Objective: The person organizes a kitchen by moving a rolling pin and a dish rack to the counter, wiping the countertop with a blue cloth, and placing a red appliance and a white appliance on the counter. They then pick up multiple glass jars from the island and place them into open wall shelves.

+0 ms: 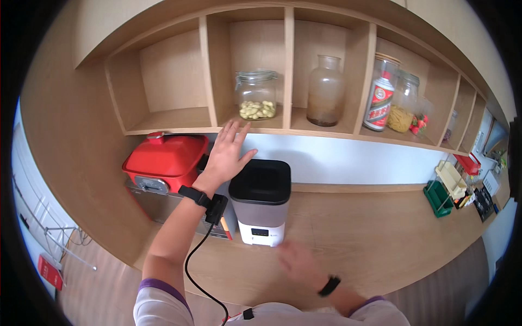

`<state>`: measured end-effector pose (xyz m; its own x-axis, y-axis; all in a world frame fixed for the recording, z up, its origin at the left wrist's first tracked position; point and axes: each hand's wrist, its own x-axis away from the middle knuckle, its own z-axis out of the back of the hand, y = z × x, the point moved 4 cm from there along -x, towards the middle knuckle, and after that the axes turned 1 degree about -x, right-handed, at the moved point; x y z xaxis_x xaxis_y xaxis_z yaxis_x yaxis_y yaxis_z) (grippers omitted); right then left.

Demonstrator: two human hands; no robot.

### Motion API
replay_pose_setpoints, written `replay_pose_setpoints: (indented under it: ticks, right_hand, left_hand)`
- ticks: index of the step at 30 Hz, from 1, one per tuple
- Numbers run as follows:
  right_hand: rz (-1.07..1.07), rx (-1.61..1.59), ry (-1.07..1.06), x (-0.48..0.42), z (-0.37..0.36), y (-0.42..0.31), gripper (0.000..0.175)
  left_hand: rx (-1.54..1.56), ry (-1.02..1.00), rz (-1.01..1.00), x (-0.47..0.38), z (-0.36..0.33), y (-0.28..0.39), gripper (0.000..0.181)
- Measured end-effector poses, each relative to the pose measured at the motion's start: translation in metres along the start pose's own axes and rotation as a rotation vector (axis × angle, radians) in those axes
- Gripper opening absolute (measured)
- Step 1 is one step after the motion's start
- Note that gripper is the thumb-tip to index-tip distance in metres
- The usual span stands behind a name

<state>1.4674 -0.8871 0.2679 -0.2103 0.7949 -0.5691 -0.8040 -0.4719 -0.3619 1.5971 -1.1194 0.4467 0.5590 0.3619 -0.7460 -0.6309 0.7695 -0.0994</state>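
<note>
My left hand point(229, 153) is raised with its fingers spread, near the lower edge of the wooden shelf point(171, 131) and beside the top of a bin-like appliance point(261, 212) with a black lid, grey middle and white base. Nothing is seen in its grasp. My right hand point(295, 258), blurred, is low over the wooden countertop point(346, 236), close to the appliance's white base; no object shows in it. On the shelf above my left hand stands a clip-top glass jar point(257, 95) partly filled with pale, bean-like pieces.
Left of the appliance, a red electric cooker point(169, 159) sits on a box point(163, 203). The shelf holds a brownish glass jar point(325, 91), a white-and-red bottle point(380, 102) and a pasta jar point(401, 116). A green tray point(438, 199) stands far right. A black cable point(187, 265) hangs from my left wrist.
</note>
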Motion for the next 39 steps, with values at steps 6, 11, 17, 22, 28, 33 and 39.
replay_pose_setpoints:
  ticks: [6,11,17,22,28,33,39]
  right_hand:
    - [-0.368,-0.300,-0.293,0.140,-0.011,-0.020,0.027]
    - [-0.557,-0.076,-0.232,0.226,0.012,0.009,0.023]
    - [-0.600,-0.068,-0.013,0.254,0.037,0.002,0.021]
    - [-0.528,-0.109,-0.118,0.280,0.021,-0.005,0.020]
    - [-0.760,0.048,-0.574,0.377,-0.010,0.014,0.032]
    - [-1.126,0.176,-0.194,0.538,-0.048,-0.016,0.032]
    - [-1.612,-0.166,-0.732,0.746,-0.123,-0.148,0.042]
  left_hand:
    - [-0.071,-0.015,0.120,-0.018,-0.045,0.017,0.098]
    - [-0.014,0.042,0.364,-0.054,-0.050,0.016,0.093]
    - [-0.082,0.070,0.389,-0.044,-0.060,0.012,0.089]
    - [-0.058,0.172,0.213,-0.006,-0.043,0.086,0.072]
    - [0.629,-0.406,-0.023,0.172,-0.043,0.256,0.052]
    - [0.553,-0.897,-0.475,0.377,-0.010,0.340,0.057]
    - [0.793,-1.279,-0.339,0.472,-0.004,0.306,0.055]
